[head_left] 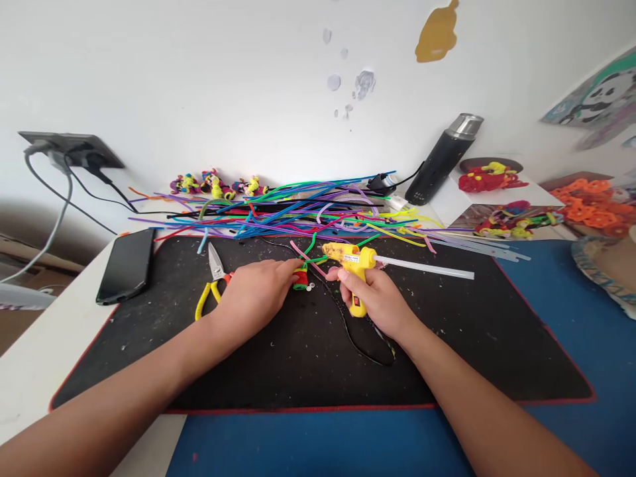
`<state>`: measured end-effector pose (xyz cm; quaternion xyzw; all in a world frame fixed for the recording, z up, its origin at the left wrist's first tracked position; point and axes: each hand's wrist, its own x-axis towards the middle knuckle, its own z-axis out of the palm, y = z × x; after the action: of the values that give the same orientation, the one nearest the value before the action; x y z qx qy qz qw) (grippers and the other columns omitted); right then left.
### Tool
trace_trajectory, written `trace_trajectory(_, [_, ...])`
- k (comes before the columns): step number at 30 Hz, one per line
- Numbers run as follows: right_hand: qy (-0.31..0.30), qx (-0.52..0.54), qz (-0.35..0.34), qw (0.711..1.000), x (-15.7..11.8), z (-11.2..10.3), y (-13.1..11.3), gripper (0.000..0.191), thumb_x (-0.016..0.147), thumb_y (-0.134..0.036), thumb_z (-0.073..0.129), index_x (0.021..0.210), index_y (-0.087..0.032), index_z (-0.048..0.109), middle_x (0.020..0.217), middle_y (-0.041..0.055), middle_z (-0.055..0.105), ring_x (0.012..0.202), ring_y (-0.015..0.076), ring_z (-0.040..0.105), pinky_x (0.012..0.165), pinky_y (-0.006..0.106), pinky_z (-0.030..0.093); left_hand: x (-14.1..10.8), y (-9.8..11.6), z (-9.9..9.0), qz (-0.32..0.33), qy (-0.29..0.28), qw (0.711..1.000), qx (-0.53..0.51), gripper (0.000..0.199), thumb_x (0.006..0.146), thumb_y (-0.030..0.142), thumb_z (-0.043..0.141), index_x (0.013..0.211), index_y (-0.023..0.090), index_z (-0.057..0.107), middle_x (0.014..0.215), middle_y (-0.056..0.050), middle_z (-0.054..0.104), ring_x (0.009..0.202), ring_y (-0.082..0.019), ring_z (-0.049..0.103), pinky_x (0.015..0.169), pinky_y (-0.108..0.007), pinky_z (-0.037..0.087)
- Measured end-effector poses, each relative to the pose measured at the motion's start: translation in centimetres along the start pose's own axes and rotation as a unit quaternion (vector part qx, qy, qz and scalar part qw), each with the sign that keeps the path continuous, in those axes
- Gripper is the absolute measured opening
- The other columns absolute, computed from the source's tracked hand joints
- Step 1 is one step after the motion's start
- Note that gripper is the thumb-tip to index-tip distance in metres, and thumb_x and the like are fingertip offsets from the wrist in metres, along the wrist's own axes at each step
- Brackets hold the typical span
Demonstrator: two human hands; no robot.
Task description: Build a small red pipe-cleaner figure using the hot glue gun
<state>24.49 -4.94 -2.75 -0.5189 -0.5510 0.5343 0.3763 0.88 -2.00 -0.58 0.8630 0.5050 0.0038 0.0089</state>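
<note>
My right hand is wrapped round the handle of a yellow hot glue gun, its nozzle pointing left. A long translucent glue stick sticks out of the gun's back. My left hand is closed, its fingertips on a small red and green craft piece at the mat's middle; the fingers partly hide it. Tiny white discs lie just right of that piece. Green and pink pipe cleaners lie behind it. Scissors with yellow handles rest beside my left hand, partly covered by it.
Many coloured pipe cleaners lie along the wall behind the black mat. A phone is at left, a black flask at back right. A black cord loops under the gun. Finished pipe-cleaner figures sit at the back.
</note>
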Motion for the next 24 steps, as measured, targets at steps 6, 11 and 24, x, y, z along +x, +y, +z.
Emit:
trace_trajectory(6, [-0.002,-0.019,-0.004,1.0,0.1,-0.1,0.4,0.056,0.094,-0.068,0.062,0.063,-0.021,0.062,0.075,0.0061,0.068,0.07,0.0184,0.062,0.065,0.03,0.049,0.5,0.1,-0.6,0.005,-0.042,0.998,0.04,0.039,0.11,0.028,0.047,0.143,0.026,0.066,0.116,-0.01,0.083,0.099,-0.031,0.081,0.075,-0.034,0.057])
trace_trajectory(11, [-0.009,-0.017,-0.006,1.0,0.1,-0.1,0.7,0.053,0.096,-0.066,0.062,0.068,-0.021,0.066,0.081,0.0081,0.072,0.075,0.0201,0.065,0.065,0.03,0.049,1.1,0.1,-1.6,0.043,-0.079,0.994,0.062,0.037,0.108,0.025,0.047,0.139,0.024,0.067,0.111,-0.011,0.084,0.093,-0.03,0.081,0.07,-0.032,0.054])
trace_trajectory(24, [-0.012,-0.02,0.003,1.0,-0.1,0.0,0.3,0.05,0.093,-0.065,0.065,0.068,-0.022,0.061,0.074,0.0051,0.067,0.069,0.0186,0.061,0.064,0.031,0.049,1.3,-0.4,-1.8,0.085,-0.074,0.993,0.045,0.031,0.102,0.017,0.051,0.123,0.02,0.073,0.089,-0.011,0.081,0.076,-0.028,0.078,0.066,-0.031,0.051])
